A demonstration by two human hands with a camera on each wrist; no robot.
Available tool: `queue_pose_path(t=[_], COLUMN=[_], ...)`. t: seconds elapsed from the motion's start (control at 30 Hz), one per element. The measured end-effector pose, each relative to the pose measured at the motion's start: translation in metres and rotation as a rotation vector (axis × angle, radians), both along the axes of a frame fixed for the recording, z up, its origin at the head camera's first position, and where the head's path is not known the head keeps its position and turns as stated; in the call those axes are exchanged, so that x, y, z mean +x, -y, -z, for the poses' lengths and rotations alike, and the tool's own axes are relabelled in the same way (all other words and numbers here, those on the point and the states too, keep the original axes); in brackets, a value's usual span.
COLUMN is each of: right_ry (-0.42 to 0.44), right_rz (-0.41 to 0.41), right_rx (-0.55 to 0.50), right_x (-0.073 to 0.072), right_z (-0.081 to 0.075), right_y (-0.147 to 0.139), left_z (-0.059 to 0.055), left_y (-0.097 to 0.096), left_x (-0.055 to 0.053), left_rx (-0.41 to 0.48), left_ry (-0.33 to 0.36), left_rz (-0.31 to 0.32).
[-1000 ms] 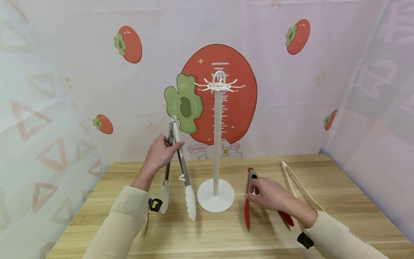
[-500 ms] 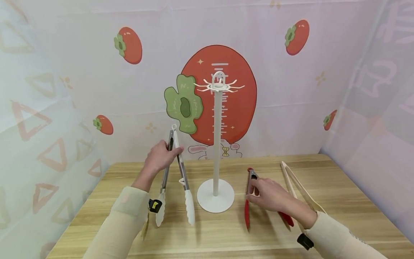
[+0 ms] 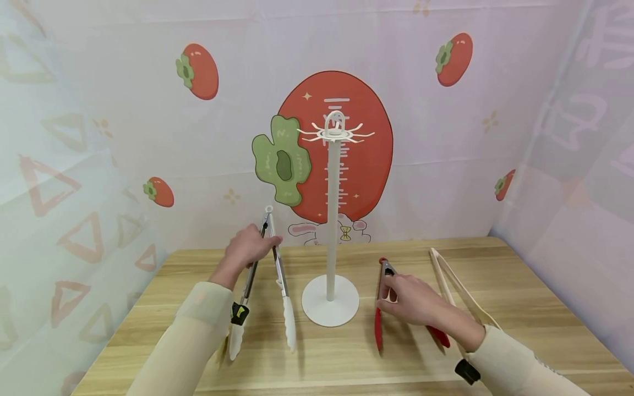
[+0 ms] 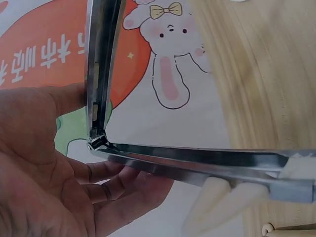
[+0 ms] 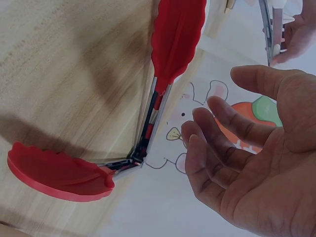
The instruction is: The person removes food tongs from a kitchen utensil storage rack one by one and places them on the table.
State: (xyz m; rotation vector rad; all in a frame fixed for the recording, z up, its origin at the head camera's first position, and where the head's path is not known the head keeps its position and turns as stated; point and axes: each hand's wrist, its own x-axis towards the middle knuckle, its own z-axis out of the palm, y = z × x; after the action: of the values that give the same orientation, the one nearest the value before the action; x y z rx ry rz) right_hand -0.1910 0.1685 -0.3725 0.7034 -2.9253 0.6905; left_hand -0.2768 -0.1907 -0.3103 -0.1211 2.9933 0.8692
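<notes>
My left hand point(image 3: 247, 247) holds a pair of metal tongs point(image 3: 289, 324) with white tips, hinge ring up, near the back of the table. In the left wrist view, the thumb lies along one arm of these tongs point(image 4: 148, 162) and the fingers along the other; the arms are spread. Over at the right, my right hand point(image 3: 416, 300) hovers above red-tipped tongs point(image 3: 378, 330), its fingers loosely bent. A gap shows between that hand point(image 5: 256, 148) and the spread red tongs point(image 5: 177, 39) in the right wrist view.
Between the hands stands a white rack point(image 3: 330, 308) with a round base and a ring of hooks point(image 3: 335, 133) on top. Pale tongs point(image 3: 439, 270) lie at the right, partly behind the right forearm. A patterned cloth point(image 3: 228, 137) backs the wooden table point(image 3: 337, 368).
My left hand has come down with the white-tipped tongs, whose tips have moved towards the front and whose arms have spread a little wider. The right hand and red tongs have stayed put.
</notes>
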Motion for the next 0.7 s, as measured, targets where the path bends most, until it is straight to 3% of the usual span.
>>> queue_pose_path(t=[0.4, 0.7], right_ry=[0.013, 0.031], right_rz=[-0.004, 0.010], right_rx=[0.012, 0.016], right_x=[0.000, 0.001], right_z=[0.002, 0.003], right_y=[-0.001, 0.000], left_z=[0.019, 0.028], left_y=[-0.002, -0.007], left_x=[0.001, -0.001], left_rx=[-0.148, -0.184], left_ry=[0.069, 0.126], left_rz=[0.001, 0.003])
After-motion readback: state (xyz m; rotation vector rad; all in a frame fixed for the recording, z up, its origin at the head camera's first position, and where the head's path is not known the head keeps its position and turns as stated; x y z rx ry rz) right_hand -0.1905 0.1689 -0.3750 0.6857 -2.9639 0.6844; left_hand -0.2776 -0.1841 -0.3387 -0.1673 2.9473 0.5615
